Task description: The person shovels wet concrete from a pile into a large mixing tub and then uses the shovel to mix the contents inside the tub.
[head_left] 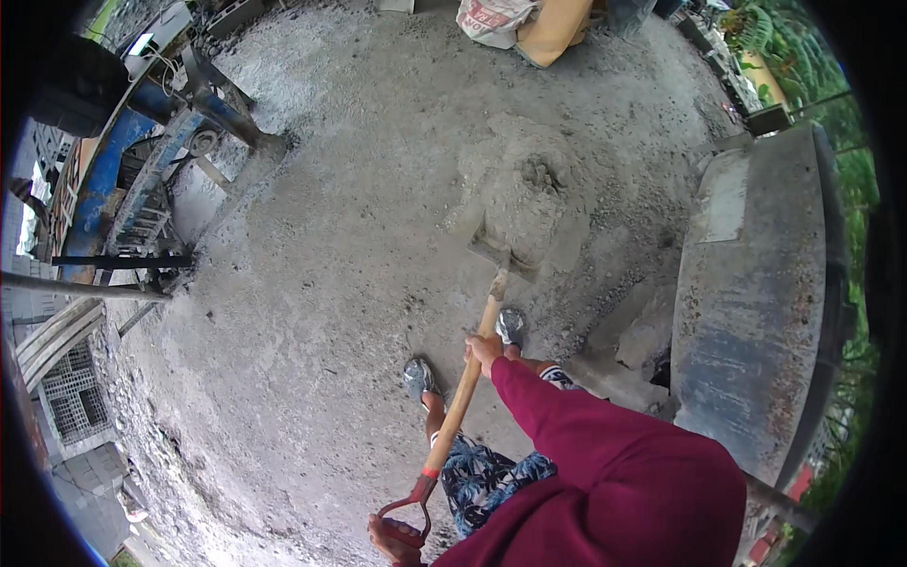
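A shovel [460,402] with a wooden shaft slants from the lower left up to a mound of grey, damp-looking mix [515,184]. Its blade [504,258] meets the near edge of the mound, and part of it is hidden in the material. My left hand [392,541] wraps round the red D-shaped grip at the shovel's top end. Farther down, my right hand [485,352] is closed round the wooden shaft, its arm in a maroon sleeve. Both my feet stand on the grey ground, on either side of the shaft.
At the left stands a blue, rusty machine frame [151,180] with a wheel. A large worn metal panel [751,302] rises at the right, with broken slabs [642,331] beside it. Sacks [520,26] lie at the far edge. Grey, gritty ground [302,312] surrounds the mound.
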Tool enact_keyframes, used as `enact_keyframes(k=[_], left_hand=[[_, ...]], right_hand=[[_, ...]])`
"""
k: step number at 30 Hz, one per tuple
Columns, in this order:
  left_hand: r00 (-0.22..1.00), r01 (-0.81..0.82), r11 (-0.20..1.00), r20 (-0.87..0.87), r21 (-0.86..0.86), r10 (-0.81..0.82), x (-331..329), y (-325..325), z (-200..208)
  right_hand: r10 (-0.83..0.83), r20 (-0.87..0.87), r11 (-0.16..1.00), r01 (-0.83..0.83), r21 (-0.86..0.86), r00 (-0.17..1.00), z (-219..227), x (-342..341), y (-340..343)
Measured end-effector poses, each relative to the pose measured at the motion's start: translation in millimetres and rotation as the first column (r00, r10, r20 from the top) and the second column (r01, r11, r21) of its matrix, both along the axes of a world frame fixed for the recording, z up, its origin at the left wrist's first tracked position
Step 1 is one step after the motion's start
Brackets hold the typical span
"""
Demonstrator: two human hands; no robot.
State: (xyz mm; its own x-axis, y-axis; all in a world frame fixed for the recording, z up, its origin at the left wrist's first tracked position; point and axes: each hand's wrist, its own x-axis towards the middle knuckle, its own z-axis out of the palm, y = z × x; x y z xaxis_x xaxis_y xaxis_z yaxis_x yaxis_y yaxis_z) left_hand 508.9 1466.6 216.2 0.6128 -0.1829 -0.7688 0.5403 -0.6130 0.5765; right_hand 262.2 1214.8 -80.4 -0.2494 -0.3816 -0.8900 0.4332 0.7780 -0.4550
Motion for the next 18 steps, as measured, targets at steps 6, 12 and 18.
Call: enact_keyframes(k=[6, 12, 18], left_hand=[[0.982, -0.033, 0.993, -0.190, -0.114, 0.011, -32, -18, 113], [0.973, 0.104, 0.955, -0.170, -0.278, -0.155, -85, -62, 213], [0.929, 0.182, 0.827, -0.183, -0.531, -0.322, -155, -128, 288]], right_hand=[[-0.050, -0.007, 0.980, 0.048, -0.191, 0.999, 164, -53, -44], [-0.142, -0.024, 0.865, 0.112, -0.490, 0.990, 363, -141, -99], [-0.276, -0.103, 0.653, 0.108, -0.750, 0.956, 532, -244, -121]])
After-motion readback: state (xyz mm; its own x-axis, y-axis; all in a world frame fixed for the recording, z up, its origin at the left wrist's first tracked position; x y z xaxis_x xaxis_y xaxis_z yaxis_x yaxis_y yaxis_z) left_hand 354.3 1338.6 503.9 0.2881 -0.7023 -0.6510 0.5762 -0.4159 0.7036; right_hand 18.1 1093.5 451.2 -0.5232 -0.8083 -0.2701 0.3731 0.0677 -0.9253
